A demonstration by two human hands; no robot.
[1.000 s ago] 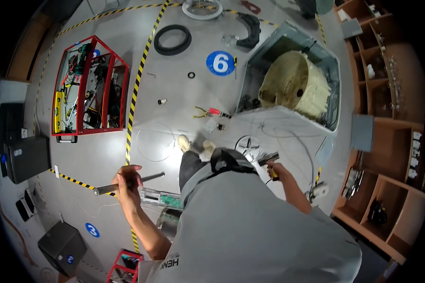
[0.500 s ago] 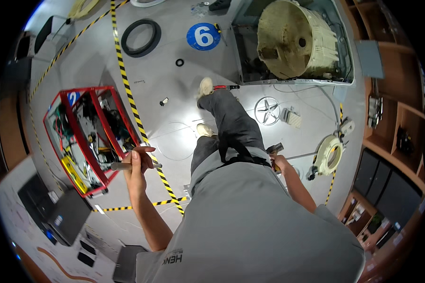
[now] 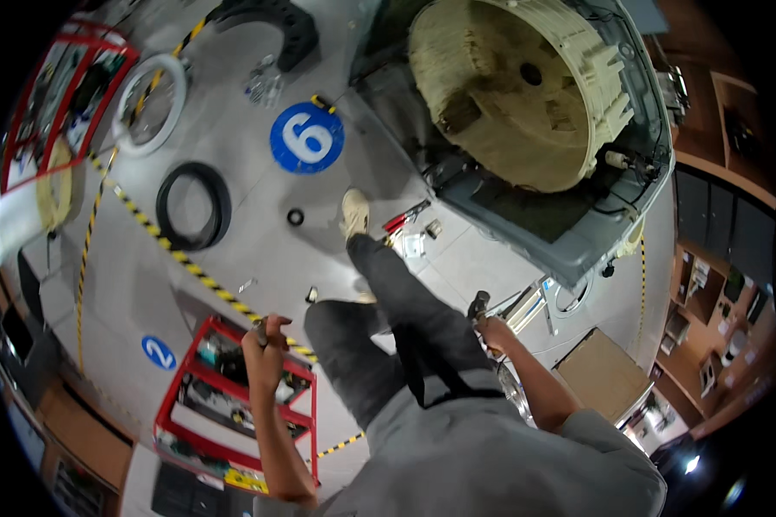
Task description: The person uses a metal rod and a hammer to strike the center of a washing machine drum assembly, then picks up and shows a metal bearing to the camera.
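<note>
My left hand (image 3: 265, 349) is raised beside the red tool rack, its fingers closed on a metal rod (image 3: 261, 333). Only a short bit of the rod shows past the fingers. At my right side, my right hand (image 3: 497, 335) grips a hammer (image 3: 479, 303), its dark head pointing forward and most of the handle hidden. Ahead and to the right, a cream washing machine tub (image 3: 500, 95) lies with its open mouth facing up inside a grey cabinet (image 3: 543, 246). Neither hand touches the tub or the cabinet.
Red-handled pliers (image 3: 403, 219) lie between my front shoe and the cabinet. A black rubber ring (image 3: 169, 207), a small black ring (image 3: 295, 216) and a white hoop (image 3: 178, 103) are on the floor. The red tool rack (image 3: 165, 412) stands at lower left; a cardboard box (image 3: 606, 372) sits at right.
I have stepped forward and my view has turned, so the cabinet with the tub appears nearer and larger. Both hands keep hold of the same tools.
</note>
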